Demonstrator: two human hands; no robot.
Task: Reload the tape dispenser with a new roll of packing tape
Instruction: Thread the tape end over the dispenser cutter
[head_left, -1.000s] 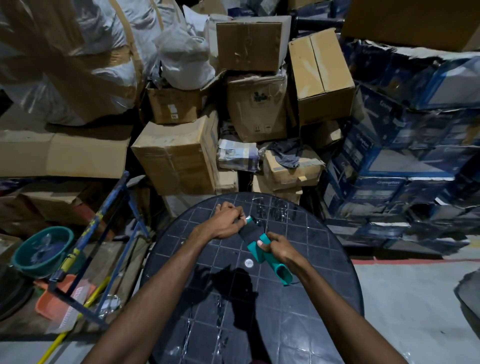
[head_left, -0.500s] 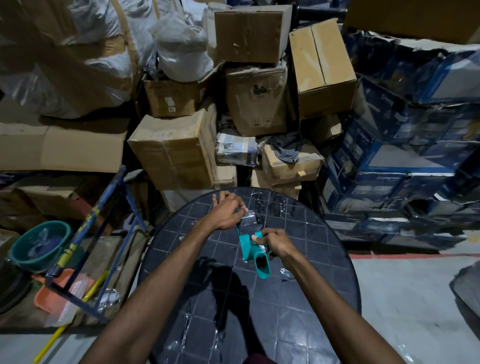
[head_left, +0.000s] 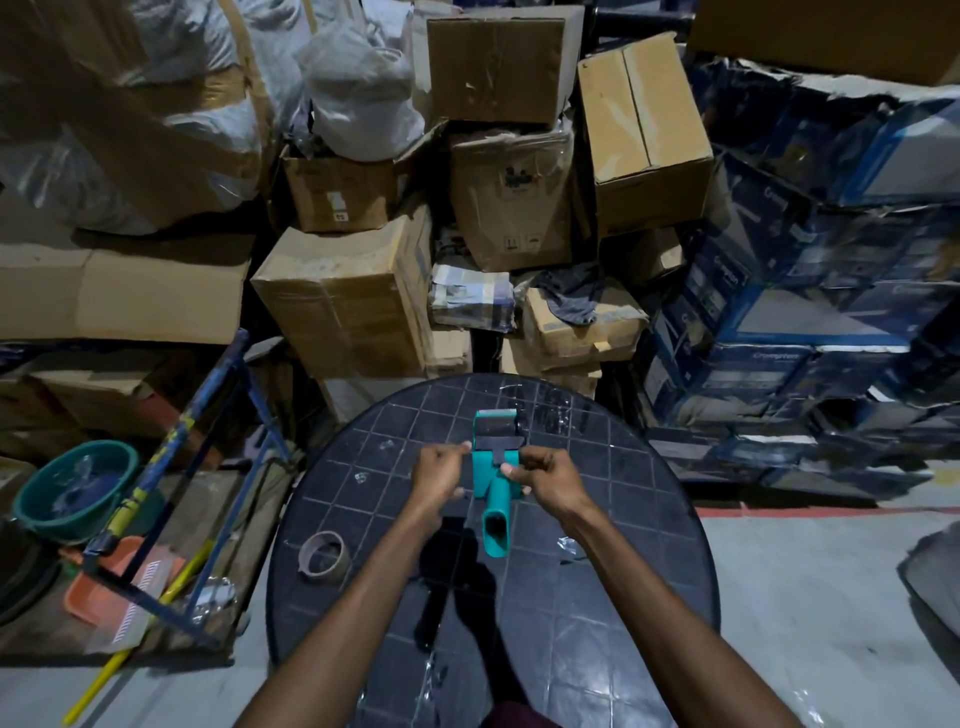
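A teal tape dispenser is held over the middle of the round dark table, handle pointing toward me and its dark roller at the far end. My left hand pinches its left side and my right hand grips its right side, thumb on the teal body. A brown tape core ring, which looks bare of tape, lies on the table near its left edge, apart from both hands.
Stacked cardboard boxes and blue printed cartons crowd the far side of the table. A blue metal frame, a green basin, an orange tray and a yellow stick lie on the floor at left. Clear tape scraps dot the tabletop.
The dispenser has been turned so its handle points straight at me, and both hands now hold its sides. The view has tilted down, bringing the brown core ring into sight.
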